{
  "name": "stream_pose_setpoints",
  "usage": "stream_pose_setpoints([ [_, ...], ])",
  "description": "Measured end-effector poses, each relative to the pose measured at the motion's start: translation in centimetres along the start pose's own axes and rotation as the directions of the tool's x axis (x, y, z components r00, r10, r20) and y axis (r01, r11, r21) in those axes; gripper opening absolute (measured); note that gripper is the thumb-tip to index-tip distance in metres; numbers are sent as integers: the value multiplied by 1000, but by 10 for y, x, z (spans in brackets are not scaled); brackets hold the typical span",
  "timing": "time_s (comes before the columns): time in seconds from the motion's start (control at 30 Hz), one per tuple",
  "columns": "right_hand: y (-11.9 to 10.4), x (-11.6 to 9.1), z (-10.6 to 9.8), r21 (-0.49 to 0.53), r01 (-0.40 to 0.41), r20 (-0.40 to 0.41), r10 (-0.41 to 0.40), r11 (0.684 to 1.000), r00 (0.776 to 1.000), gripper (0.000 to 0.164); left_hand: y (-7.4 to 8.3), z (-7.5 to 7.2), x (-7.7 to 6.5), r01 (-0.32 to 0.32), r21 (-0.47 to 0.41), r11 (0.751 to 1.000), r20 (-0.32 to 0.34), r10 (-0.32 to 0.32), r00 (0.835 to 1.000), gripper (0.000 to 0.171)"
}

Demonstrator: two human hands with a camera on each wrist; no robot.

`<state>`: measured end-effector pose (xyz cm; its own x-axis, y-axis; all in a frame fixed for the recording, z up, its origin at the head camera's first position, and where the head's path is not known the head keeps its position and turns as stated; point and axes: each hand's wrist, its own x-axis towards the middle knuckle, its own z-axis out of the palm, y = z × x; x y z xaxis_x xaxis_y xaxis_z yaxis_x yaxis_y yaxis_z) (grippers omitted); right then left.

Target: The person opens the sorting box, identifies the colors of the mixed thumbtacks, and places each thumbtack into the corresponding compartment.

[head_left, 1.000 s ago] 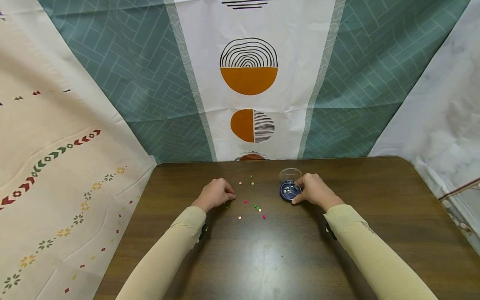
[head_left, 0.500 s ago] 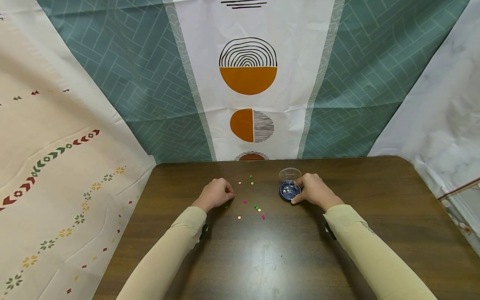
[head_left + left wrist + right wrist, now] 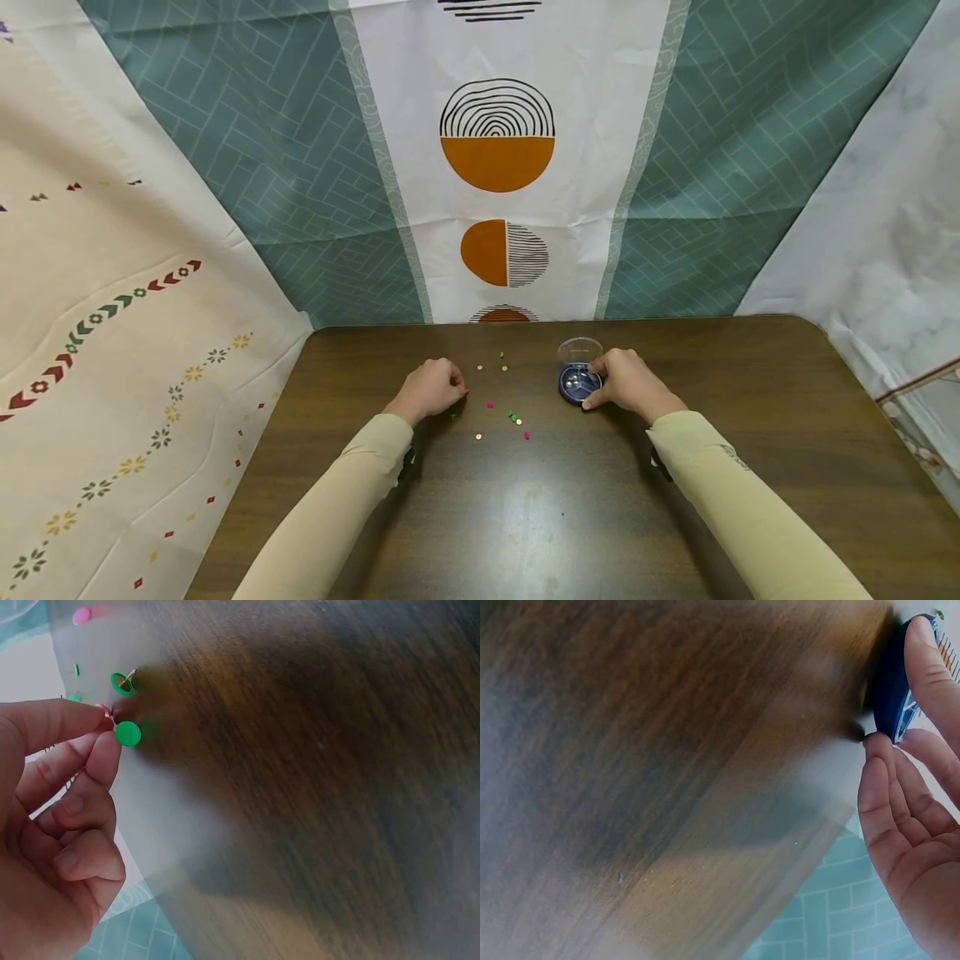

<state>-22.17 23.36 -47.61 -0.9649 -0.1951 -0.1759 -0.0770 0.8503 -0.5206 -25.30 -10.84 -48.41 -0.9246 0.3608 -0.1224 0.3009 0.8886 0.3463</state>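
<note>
Ctr-left of head view: L hand (image 3: 433, 387) pinches a small reddish-pink tack (image 3: 106, 710) btwn fingertips over the brown wooden table (image 3: 660, 533), w/ round green-headed tacks (image 3: 128, 734) just beside. Ctr-right: R hand (image 3: 633, 385) grips a round navy-blue plastic case (image 3: 576, 401), clear lid (image 3: 580, 351) raised, silvery bits (image 3: 572, 382) inside. Mid-frame btwn hands: scattered small pink (image 3: 491, 405), green & gold pieces (image 3: 478, 437).

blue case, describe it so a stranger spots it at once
Over the far part of the dark wooden table, find the right hand. It grips a round case with its clear lid open. Unlike the small pink and green tacks to its left, it is blue and much larger.
</note>
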Motion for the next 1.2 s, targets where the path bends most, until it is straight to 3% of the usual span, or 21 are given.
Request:
stream_pose_setpoints([
  [0.17,0,0,0,0,1,-5,-1,1000,1000,70,3,-2,-1,5,-1,1000,2,-5,1000,16],
  [0.37,-1,0,-2,8,-6,-4,6,1000,1000,70,8,-5,3,-20,-54,998,-42,17,999,13],
  [0.5,-1,-1,0,11,-12,-7,12,1000,1000,70,16,-5,4,-55,-111,992,-106,43,993,11],
  [0.63,-1,-1,1,12,-25,-16,25,1000,1000,71,25,-5,8,-113,-139,984,-191,86,978,15],
  [0.97,-1,-2,3,15,-34,-8,34,999,999,71,63,-1,22,-174,-222,959,-298,103,949,17],
  [1.2,-1,-1,3,1,-24,-25,24,1000,999,74,97,2,32,-228,-268,936,-317,138,938,17],
])
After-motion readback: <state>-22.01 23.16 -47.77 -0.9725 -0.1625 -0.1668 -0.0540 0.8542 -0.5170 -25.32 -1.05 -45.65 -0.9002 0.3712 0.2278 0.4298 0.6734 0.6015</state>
